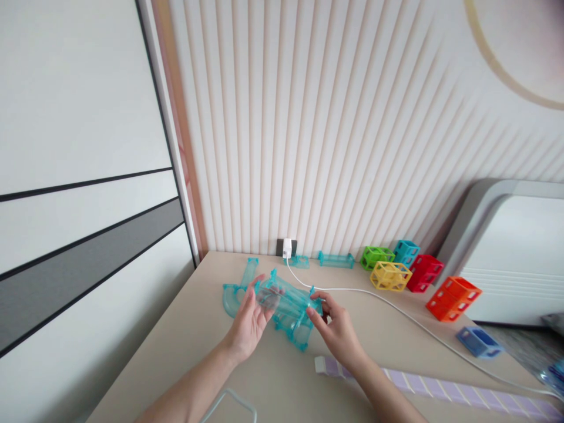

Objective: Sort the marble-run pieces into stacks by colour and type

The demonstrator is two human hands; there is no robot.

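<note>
A clear teal plastic piece (288, 295) is held above the table between my two hands. My left hand (252, 320) supports its left end, palm up, with the fingers behind it. At the right end, my right hand (332, 322) pinches the piece between thumb and fingers. Below it, another teal piece (299, 336) is partly hidden by the held one. A curved teal piece (231, 301) and a straight one (249, 271) lie on the table (198, 299) to the left.
More teal parts lie by the wall, including a long one (336, 259). A white charger (287, 248) trails a cable rightward. Green (377, 257), yellow (390, 275), red (425, 272), orange (453, 298) and blue (479, 342) frames stand right. A purple-white strip (436, 388) lies in front.
</note>
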